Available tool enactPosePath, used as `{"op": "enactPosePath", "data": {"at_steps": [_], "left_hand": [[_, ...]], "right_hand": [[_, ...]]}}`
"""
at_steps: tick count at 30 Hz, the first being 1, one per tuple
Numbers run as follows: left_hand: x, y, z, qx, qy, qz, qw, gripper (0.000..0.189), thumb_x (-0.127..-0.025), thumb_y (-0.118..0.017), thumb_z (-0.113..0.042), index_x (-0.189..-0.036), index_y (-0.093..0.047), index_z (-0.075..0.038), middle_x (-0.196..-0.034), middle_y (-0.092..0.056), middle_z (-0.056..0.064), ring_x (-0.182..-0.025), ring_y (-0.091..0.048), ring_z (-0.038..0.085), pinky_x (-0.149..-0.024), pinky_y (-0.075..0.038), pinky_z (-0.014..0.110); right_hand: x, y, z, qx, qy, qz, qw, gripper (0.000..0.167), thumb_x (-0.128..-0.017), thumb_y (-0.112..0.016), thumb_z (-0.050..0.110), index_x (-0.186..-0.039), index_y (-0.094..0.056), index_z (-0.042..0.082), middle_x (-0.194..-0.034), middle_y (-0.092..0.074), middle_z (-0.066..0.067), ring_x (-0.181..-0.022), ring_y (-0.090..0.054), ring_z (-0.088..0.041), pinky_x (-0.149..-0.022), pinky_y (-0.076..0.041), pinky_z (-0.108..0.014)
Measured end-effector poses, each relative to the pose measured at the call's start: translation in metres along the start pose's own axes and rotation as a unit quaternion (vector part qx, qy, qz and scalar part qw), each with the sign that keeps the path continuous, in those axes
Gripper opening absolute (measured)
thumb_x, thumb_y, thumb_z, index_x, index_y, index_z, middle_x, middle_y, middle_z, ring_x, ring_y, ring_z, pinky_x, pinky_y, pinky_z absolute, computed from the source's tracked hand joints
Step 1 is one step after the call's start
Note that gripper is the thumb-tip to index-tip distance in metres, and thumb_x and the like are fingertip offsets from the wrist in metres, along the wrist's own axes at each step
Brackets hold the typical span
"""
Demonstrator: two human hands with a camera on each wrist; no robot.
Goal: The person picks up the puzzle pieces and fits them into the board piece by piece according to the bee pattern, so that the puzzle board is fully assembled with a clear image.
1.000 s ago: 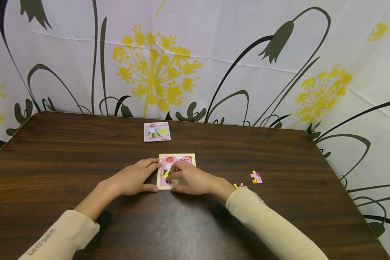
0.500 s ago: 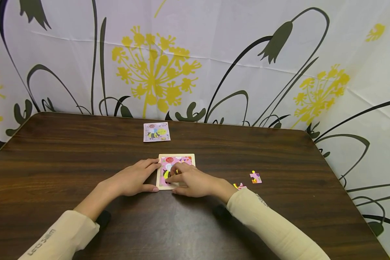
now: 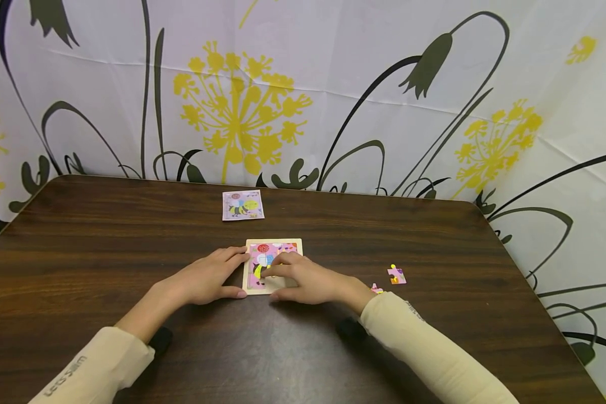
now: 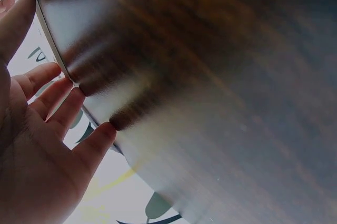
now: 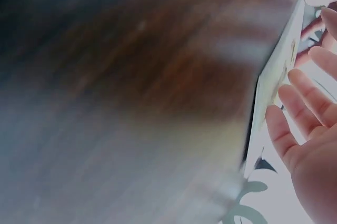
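Observation:
A small jigsaw puzzle board (image 3: 255,285) with a pale wooden rim lies mid-table, showing a pink picture with a bee. My left hand (image 3: 204,278) rests along its left side, fingertips at the upper corner and thumb at the lower one. Over the board's right half is my right hand (image 3: 310,280), its index fingertip on the bee picture and its thumb by the near rim. In the right wrist view those fingers (image 5: 281,132) are loosely bent beside the board, nothing held between them. The lower right of the board shows bare wood, partly hidden by this hand.
Two loose puzzle pieces lie to the right: one piece (image 3: 396,274) in full view, another piece (image 3: 376,288) partly covered by the right forearm. Behind the board is a printed bee picture card (image 3: 243,205). A flowered cloth (image 3: 353,129) hangs along the table's far edge.
My right hand has slid slightly right, and its index finger has lifted and shifted, so more of the bee picture shows. The left hand stays where it was.

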State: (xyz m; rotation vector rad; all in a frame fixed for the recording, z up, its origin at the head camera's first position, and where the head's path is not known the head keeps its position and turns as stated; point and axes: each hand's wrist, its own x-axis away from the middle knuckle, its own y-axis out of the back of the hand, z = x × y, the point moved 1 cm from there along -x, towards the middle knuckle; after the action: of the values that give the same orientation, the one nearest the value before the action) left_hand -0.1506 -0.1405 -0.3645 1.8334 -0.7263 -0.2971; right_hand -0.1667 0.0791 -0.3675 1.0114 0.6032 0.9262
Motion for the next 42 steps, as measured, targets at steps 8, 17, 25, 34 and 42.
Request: {"op": "enactPosePath", "data": {"at_steps": [8, 17, 25, 34, 42], "left_hand": [[-0.001, -0.003, 0.002, 0.0, -0.004, -0.007, 1.0, 0.071, -0.082, -0.066, -0.038, -0.133, -0.041, 0.004, -0.137, -0.036, 0.021, -0.124, -0.034, 0.038, -0.097, -0.032, 0.053], [0.0, -0.002, 0.001, -0.002, -0.003, -0.005, 1.0, 0.07, -0.083, -0.065, -0.039, -0.133, -0.041, 0.003, -0.138, -0.036, 0.021, -0.125, -0.034, 0.038, -0.098, -0.032, 0.052], [0.0, -0.002, 0.001, -0.004, -0.002, -0.003, 1.0, 0.071, -0.082, -0.065, -0.038, -0.134, -0.04, 0.004, -0.138, -0.036, 0.022, -0.125, -0.033, 0.038, -0.098, -0.031, 0.052], [0.001, -0.001, 0.001, -0.003, -0.001, -0.002, 1.0, 0.071, -0.083, -0.065, -0.039, -0.134, -0.04, 0.004, -0.139, -0.035, 0.021, -0.125, -0.033, 0.038, -0.099, -0.031, 0.052], [0.0, -0.003, 0.001, -0.004, -0.002, -0.001, 1.0, 0.071, -0.083, -0.065, -0.04, -0.134, -0.04, 0.003, -0.138, -0.035, 0.021, -0.124, -0.034, 0.039, -0.098, -0.031, 0.052]], "right_hand": [[0.019, 0.015, -0.013, -0.028, -0.057, 0.001, 0.998, 0.037, -0.087, -0.064, 0.02, -0.12, -0.059, 0.005, -0.115, -0.056, -0.006, -0.107, -0.047, -0.018, -0.093, -0.038, -0.031], [0.057, 0.028, -0.041, -0.041, -0.097, -0.021, 0.9942, 0.02, -0.082, -0.069, 0.018, -0.097, -0.066, 0.006, -0.094, -0.058, 0.0, -0.091, -0.055, -0.015, -0.083, -0.046, -0.031], [0.103, 0.039, -0.062, -0.064, -0.146, -0.011, 0.9872, 0.02, -0.081, -0.07, 0.019, -0.096, -0.064, 0.008, -0.096, -0.056, 0.0, -0.091, -0.055, -0.018, -0.078, -0.048, -0.036], [0.135, 0.038, -0.073, -0.049, -0.16, -0.009, 0.9859, 0.018, -0.078, -0.072, 0.015, -0.094, -0.064, 0.01, -0.097, -0.053, 0.004, -0.09, -0.053, -0.018, -0.078, -0.048, -0.034], [0.147, 0.034, -0.071, -0.045, -0.166, -0.019, 0.9849, 0.023, -0.075, -0.076, 0.017, -0.094, -0.062, 0.013, -0.105, -0.052, 0.001, -0.097, -0.05, -0.02, -0.076, -0.045, -0.035]]}}
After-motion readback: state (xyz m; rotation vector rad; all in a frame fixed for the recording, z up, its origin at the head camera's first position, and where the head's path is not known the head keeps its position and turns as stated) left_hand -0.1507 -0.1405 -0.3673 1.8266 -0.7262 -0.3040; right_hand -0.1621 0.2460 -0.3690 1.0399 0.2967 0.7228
